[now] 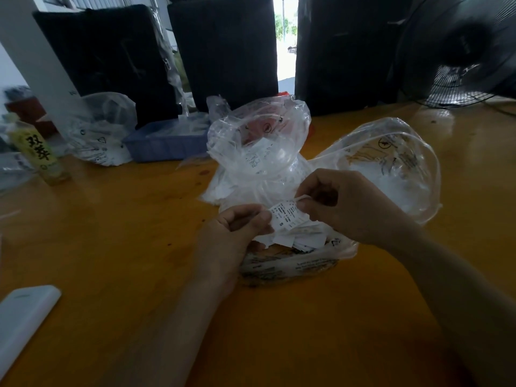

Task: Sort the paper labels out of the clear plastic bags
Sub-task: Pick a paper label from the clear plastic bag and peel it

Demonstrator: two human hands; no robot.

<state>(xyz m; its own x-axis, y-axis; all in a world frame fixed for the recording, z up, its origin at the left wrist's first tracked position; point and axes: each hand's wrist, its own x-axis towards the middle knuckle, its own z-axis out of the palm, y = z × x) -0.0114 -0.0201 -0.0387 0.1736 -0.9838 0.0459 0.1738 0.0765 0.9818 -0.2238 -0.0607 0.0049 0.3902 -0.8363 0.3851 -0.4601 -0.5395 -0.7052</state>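
Observation:
A small white paper label printed with text and an "S" is held between both hands above a heap of loose labels. My left hand pinches its left edge, my right hand pinches its upper right corner. The heap lies on a printed clear plastic bag on the table. Behind it stands a crumpled clear bag with labels inside. A puffed clear bag with white contents lies to the right.
A blue tray and another clear bag of labels sit at the back left. A yellow bottle stands at far left, a white flat device at the near left edge. Black bundles and a fan line the back of the wooden table.

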